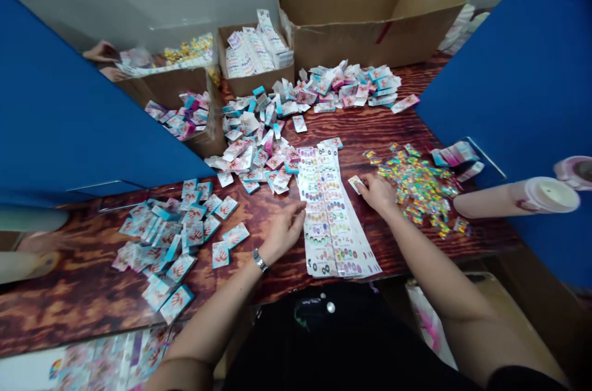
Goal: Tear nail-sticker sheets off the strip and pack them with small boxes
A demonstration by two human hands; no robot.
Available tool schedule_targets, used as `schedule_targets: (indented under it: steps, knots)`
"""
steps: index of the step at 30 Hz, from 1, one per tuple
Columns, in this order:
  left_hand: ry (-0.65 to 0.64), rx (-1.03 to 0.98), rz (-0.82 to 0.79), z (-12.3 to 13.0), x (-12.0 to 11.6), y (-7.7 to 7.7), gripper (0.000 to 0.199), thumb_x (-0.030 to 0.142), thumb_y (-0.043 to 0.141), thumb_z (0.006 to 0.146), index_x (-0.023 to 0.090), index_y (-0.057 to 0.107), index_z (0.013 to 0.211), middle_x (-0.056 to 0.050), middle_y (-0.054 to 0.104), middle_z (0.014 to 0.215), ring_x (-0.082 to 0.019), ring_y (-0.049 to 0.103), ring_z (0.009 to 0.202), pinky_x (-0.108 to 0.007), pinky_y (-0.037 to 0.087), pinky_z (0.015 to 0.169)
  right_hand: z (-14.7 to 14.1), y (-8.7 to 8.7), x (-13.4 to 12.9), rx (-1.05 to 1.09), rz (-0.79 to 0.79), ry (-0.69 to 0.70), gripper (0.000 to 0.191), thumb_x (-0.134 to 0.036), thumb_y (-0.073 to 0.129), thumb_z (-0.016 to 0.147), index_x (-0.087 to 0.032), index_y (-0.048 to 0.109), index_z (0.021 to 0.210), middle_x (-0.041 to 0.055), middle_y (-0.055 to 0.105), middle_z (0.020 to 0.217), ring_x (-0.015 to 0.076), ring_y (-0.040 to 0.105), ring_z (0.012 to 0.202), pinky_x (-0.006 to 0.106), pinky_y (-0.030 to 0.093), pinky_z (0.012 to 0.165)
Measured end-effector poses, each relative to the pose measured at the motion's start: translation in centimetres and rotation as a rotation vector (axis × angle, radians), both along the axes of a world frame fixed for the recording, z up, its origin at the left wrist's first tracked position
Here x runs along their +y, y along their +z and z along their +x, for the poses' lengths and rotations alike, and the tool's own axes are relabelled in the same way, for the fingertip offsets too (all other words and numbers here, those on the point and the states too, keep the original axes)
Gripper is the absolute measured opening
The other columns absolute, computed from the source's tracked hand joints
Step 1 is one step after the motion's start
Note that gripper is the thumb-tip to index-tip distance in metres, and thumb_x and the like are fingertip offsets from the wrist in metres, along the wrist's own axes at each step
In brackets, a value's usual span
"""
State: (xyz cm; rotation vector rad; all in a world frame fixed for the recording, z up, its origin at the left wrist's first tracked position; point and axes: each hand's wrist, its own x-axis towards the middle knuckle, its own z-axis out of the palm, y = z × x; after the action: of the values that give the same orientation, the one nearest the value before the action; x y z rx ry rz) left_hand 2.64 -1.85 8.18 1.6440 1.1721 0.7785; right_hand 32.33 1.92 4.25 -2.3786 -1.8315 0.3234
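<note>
The black top (324,345) has short sleeves (525,377), white bead-like dots (330,307) and a faint greenish mark (301,316); a silvery metal band (259,260) circles the left wrist (263,255).

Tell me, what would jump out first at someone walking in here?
Most likely the glittering heap of small yellow-and-green packets on the table's right side. Next, the long sheets printed with colourful rows at the centre, between the left hand and the right hand, which holds a small printed card. The blue-and-white cartons heaped at the left stand out too.
</note>
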Motion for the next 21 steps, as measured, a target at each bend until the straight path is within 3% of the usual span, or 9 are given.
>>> schedule_targets:
  steps: [3,6,10,14,17,21]
  knots:
    - [0.134,0.184,0.245,-1.0,2.6,0.3,0.031,0.03,0.053,0.089,0.022,0.063,0.118,-0.012,0.064,0.117,-0.029,0.055,0.112,-0.044,0.036,0.104,-0.3,0.3,-0.1,-0.028,-0.026,0.012,0.031,-0.04,0.047,0.093,-0.017,0.064,0.106,0.0165,0.063,0.108,0.0285,0.062,0.096,0.037,0.044,0.077]
    - [0.172,0.393,0.369,-0.7,6.0,0.2,0.047,0.032,0.057,0.086,0.014,0.055,0.129,-0.02,0.054,0.132,-0.036,0.043,0.124,-0.049,0.028,0.108,-0.9,0.3,-0.6,-0.057,-0.033,0.041,0.029,-0.036,0.043,0.095,-0.017,0.059,0.11,0.016,0.063,0.104,0.0277,0.063,0.091,0.036,0.044,0.072]
    - [0.1,0.609,0.342,1.0,9.7,-0.8,0.067,0.031,0.066,0.079,0.003,0.043,0.136,-0.03,0.051,0.13,-0.044,0.04,0.122,-0.056,0.027,0.102,-1.7,0.0,-1.7,-0.055,0.002,0.08,0.029,-0.033,0.038,0.096,-0.017,0.056,0.112,0.0161,0.065,0.102,0.0253,0.065,0.079,0.035,0.044,0.066]
    - [0.079,0.653,0.259,1.2,10.9,-1.1,0.065,0.02,0.064,0.077,0.002,0.042,0.136,-0.028,0.061,0.112,-0.043,0.045,0.118,-0.054,0.03,0.099,-1.4,0.2,-2.8,0.012,0.059,0.138,0.025,-0.029,0.043,0.095,-0.017,0.057,0.112,0.0126,0.068,0.106,0.0246,0.066,0.092,0.033,0.048,0.074]
    - [0.148,0.472,0.176,-0.1,10.2,-0.3,0.068,0.018,0.068,0.072,0.007,0.046,0.135,-0.02,0.064,0.104,-0.037,0.052,0.11,-0.047,0.037,0.095,-1.5,1.4,-3.8,0.115,0.175,0.144,0.03,-0.029,0.046,0.093,-0.016,0.055,0.119,0.0112,0.068,0.112,0.0241,0.066,0.098,0.035,0.049,0.082]
    - [0.23,-0.206,-0.228,-1.6,7.4,1.2,0.071,0.025,0.072,0.071,0.022,0.045,0.136,-0.004,0.063,0.09,-0.019,0.061,0.078,-0.033,0.048,0.075,-4.2,4.4,-5.4,0.412,0.403,0.235,0.025,-0.033,0.051,0.092,-0.02,0.062,0.111,0.0062,0.069,0.101,0.0197,0.067,0.083,0.033,0.052,0.075]
